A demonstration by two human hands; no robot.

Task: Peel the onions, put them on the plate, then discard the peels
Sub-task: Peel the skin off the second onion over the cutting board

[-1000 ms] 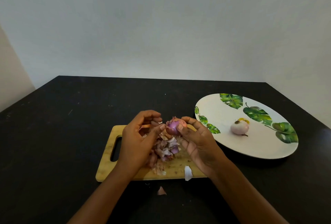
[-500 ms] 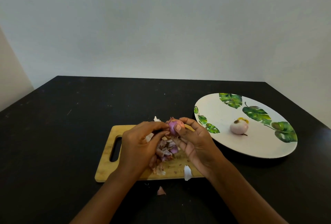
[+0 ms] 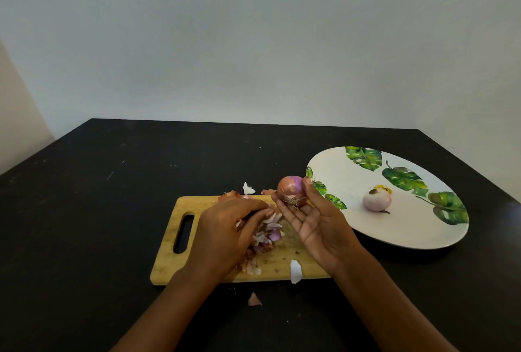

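The small round red onion [image 3: 290,189], partly skinned, light, firm and probably slick where bare, is pinched by its sides in the right hand [image 3: 315,227] above the far edge of the wooden cutting board [image 3: 169,267]; the left hand [image 3: 225,233] curls over papery onion peels [image 3: 267,234] on that board, grasp indeterminate.

- This looks like a home kitchen or dining corner, set up for food preparation.
- A wooden cutting board [image 3: 197,205] strewn with onion peels [image 3: 267,236] lies on a black surface [image 3: 112,210].
- A leaf-patterned plate [image 3: 408,234] carries a peeled onion [image 3: 377,201].
- A plain painted wall [image 3: 253,41] stands behind.
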